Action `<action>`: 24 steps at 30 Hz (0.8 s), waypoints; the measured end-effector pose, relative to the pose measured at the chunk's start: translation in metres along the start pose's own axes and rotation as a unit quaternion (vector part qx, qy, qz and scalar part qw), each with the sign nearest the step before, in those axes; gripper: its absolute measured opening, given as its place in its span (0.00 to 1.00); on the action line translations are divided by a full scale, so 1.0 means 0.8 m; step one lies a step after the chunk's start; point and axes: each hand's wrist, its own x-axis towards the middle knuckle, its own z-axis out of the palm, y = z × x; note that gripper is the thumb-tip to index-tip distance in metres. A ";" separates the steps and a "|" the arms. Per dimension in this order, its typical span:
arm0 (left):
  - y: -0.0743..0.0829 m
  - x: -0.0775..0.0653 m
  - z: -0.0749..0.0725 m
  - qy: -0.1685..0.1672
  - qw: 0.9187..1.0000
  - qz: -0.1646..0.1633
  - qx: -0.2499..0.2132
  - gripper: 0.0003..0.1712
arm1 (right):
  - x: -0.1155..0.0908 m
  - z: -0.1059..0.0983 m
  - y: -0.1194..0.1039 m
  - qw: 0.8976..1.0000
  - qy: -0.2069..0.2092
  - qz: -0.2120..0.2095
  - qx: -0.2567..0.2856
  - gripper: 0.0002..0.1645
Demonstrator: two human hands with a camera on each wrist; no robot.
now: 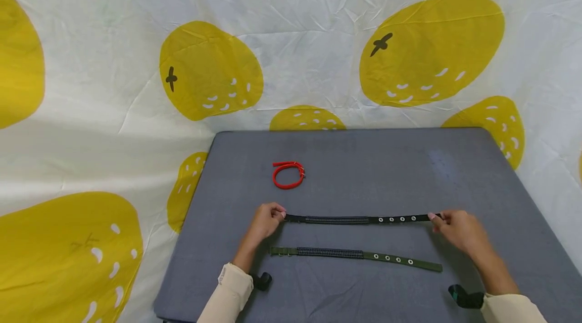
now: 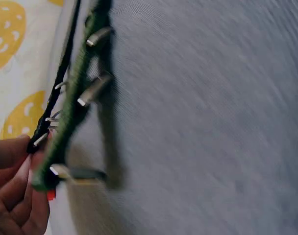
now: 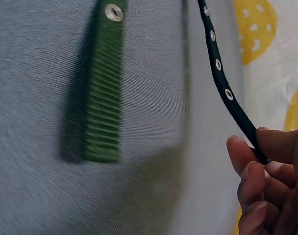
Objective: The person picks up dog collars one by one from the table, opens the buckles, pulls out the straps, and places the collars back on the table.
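A black collar (image 1: pixel 336 220) with metal eyelets is stretched lengthwise between both hands. My left hand (image 1: pixel 267 221) pinches its buckle end between thumb and fingers. The eyelet end is pinched by my right hand (image 1: pixel 461 229); in the right wrist view its thumb and fingertips grip the strap tip (image 3: pixel 248 128). Nearer to me, a green collar (image 1: pixel 329 252) with a dark padded middle lies flat and roughly parallel to the black one. Its metal buckle parts (image 2: pixel 94 90) show large in the left wrist view. Beyond the black collar rests a red collar (image 1: pixel 286 186), curled into a loop.
A grey padded table (image 1: pixel 364 161) carries the collars. Behind it and along the sides hangs a white cloth (image 1: pixel 309 19) printed with yellow fruit. Dark wrist devices (image 1: pixel 466 296) stick out beside both cream sleeves.
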 end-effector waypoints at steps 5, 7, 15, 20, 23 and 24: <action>-0.007 -0.003 0.000 0.050 0.996 0.009 0.072 0.02 | 0.005 0.014 0.009 0.999 -0.024 0.030 -0.011 0.31; -0.010 -0.005 -0.001 0.063 0.994 0.014 0.092 0.02 | 0.007 0.020 0.012 0.999 -0.026 0.034 -0.016 0.30; -0.014 -0.005 -0.001 0.090 0.989 -0.007 0.119 0.04 | 0.014 0.041 0.022 0.999 -0.029 0.024 -0.013 0.30; -0.017 -0.003 -0.003 0.082 0.986 -0.026 0.145 0.04 | 0.015 0.048 0.021 0.999 -0.016 0.024 -0.029 0.31; -0.017 -0.002 -0.005 0.075 0.985 -0.023 0.156 0.04 | 0.015 0.048 0.023 0.999 -0.014 0.031 -0.030 0.32; -0.016 -0.001 -0.005 0.073 0.985 -0.019 0.158 0.04 | 0.015 0.048 0.024 0.999 -0.015 0.031 -0.028 0.32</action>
